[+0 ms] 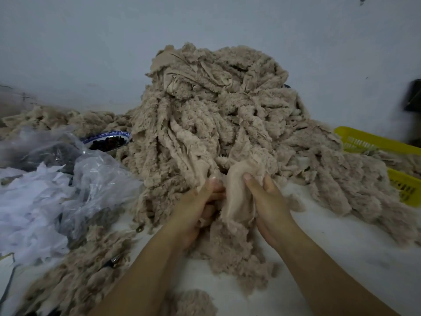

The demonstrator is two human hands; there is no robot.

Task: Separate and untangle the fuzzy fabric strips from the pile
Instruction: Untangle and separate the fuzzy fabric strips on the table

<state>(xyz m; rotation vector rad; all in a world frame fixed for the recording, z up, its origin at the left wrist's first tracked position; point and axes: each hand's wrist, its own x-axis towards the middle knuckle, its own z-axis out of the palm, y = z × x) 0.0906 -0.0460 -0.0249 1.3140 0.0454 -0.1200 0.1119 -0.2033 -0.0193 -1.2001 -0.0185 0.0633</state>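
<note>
A tall pile of beige fuzzy fabric strips (211, 115) rises in the middle of the white table, against the wall. At its front foot both hands grip the same strip (238, 197), smooth backing side up. My left hand (200, 201) pinches the strip's left edge, thumb on top. On the right edge sits my right hand (266, 199), thumb pressed into the fabric. The strip's lower end hangs down between my forearms onto the table. Loose strips (75, 270) lie at the lower left.
Crumpled clear plastic bags (95, 176) and white scraps (29, 208) fill the left side. A blue-rimmed bowl (109, 139) of dark pieces sits behind them. Yellow plastic baskets (373, 140) stand at the right, partly under strips. Bare white table (341, 247) shows at the lower right.
</note>
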